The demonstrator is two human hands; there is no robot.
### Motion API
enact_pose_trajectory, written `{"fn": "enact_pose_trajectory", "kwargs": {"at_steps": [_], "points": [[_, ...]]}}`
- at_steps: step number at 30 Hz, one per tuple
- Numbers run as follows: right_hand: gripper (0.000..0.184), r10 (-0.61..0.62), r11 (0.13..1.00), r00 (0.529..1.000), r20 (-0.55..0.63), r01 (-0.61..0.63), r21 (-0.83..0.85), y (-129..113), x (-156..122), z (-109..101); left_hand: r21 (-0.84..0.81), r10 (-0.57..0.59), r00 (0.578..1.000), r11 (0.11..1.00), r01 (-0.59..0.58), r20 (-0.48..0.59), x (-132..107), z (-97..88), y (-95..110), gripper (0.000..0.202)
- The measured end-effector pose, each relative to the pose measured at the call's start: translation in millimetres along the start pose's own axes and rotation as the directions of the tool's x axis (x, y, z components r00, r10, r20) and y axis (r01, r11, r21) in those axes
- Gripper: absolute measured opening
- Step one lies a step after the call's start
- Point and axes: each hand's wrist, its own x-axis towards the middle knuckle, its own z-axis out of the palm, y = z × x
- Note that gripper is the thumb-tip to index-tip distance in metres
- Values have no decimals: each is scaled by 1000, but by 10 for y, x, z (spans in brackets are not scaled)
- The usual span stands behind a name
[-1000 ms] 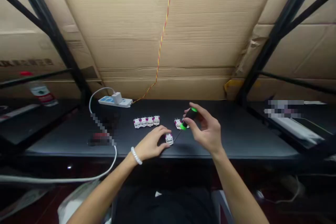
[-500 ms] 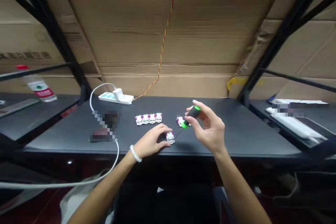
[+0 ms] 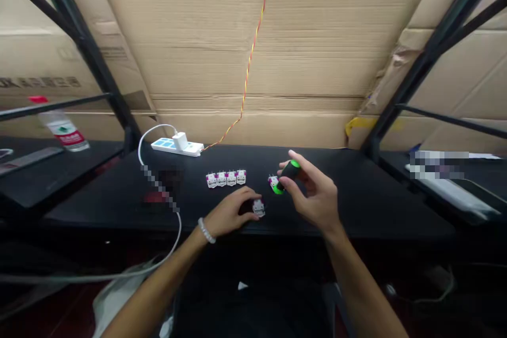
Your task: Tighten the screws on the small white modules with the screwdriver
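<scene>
So there's this little white-and-purple module (image 3: 259, 207) down near the front edge of the black desktop (image 3: 376, 211), pinched between the thumb and fingers of the left hand (image 3: 231, 214). The right hand (image 3: 315, 190) is just beside it, fingers and thumb closed around a tilted black-and-green screwdriver (image 3: 292, 169); the shaft gets lost against the dark surface, so I can't tell if the tip's touching. Right behind the handle sits another module (image 3: 273, 181), partly covered. Further left, four more of the same kind stand in a tidy side-by-side row (image 3: 226, 179). Past those there's a white power strip (image 3: 162, 144) with an adapter (image 3: 180, 141) plugged in, and cardboard (image 3: 317, 63) covers the back.
</scene>
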Motion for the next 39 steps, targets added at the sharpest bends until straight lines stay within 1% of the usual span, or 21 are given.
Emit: {"fn": "enact_pose_trajectory", "kwargs": {"at_steps": [2, 5, 7, 9, 12, 15, 17, 18, 19, 22, 24, 26, 28, 30, 31, 35, 37, 39], "points": [[54, -6, 1000, 999, 34, 5, 22, -51, -8, 14, 21, -17, 1000, 1000, 17, -1, 17, 13, 23, 46], [45, 8, 997, 997, 77, -14, 82, -127, -18, 34, 60, -59, 998, 997, 58, 7, 76, 9, 82, 45], [43, 23, 991, 995, 101, -36, 128, -144, -18, 38, 92, -82, 996, 993, 78, 40, 139, -19, 122, 45], [43, 34, 991, 993, 110, -48, 122, -126, -10, 33, 137, -99, 991, 987, 87, 85, 209, -60, 153, 47], [41, 11, 1000, 997, 73, -11, 4, -70, 24, 23, 194, -118, 985, 977, 92, 125, 291, -114, 174, 50], [37, -73, 977, 997, -36, 64, -202, -46, 79, 24, 213, -122, 983, 973, 91, 137, 325, -133, 170, 52], [32, -103, 955, 989, -103, 70, -287, -62, 119, 26, 222, -109, 984, 972, 75, 144, 332, -135, 156, 52], [30, -94, 956, 990, -107, 60, -289, -77, 138, 24, 226, -99, 983, 972, 63, 152, 335, -137, 147, 52], [32, -67, 963, 994, -81, 43, -265, -95, 155, 20, 230, -89, 983, 972, 50, 163, 340, -140, 137, 52], [44, -19, 983, 998, 64, 30, -181, -154, 190, 3, 229, -71, 981, 973, 28, 180, 360, -156, 109, 51], [47, -26, 985, 992, 125, 46, -163, -188, 202, 3, 221, -59, 979, 975, 15, 194, 377, -165, 96, 51], [43, -43, 979, 993, 110, 63, -193, -209, 210, 21, 210, -46, 980, 978, 4, 195, 395, -160, 90, 51], [36, -76, 965, 997, 28, 80, -251, -215, 217, 48, 197, -32, 980, 980, -8, 197, 411, -136, 87, 50], [34, -90, 957, 995, -35, 77, -278, -210, 222, 69, 183, -20, 982, 983, -14, 185, 425, -99, 84, 50], [35, -85, 961, 996, -32, 73, -268, -205, 222, 74, 176, -15, 984, 984, -17, 179, 431, -79, 81, 50], [44, -31, 988, 996, 89, 44, -146, -181, 199, 68, 154, 9, 987, 988, -34, 163, 443, -33, 63, 49], [46, -5, 996, 997, 82, 13, -93, -168, 179, 60, 137, 24, 985, 989, -48, 173, 447, -34, 51, 48], [43, -8, 997, 999, 52, 12, -80, -158, 169, 53, 118, 32, 983, 991, -54, 181, 450, -41, 38, 49]]}}
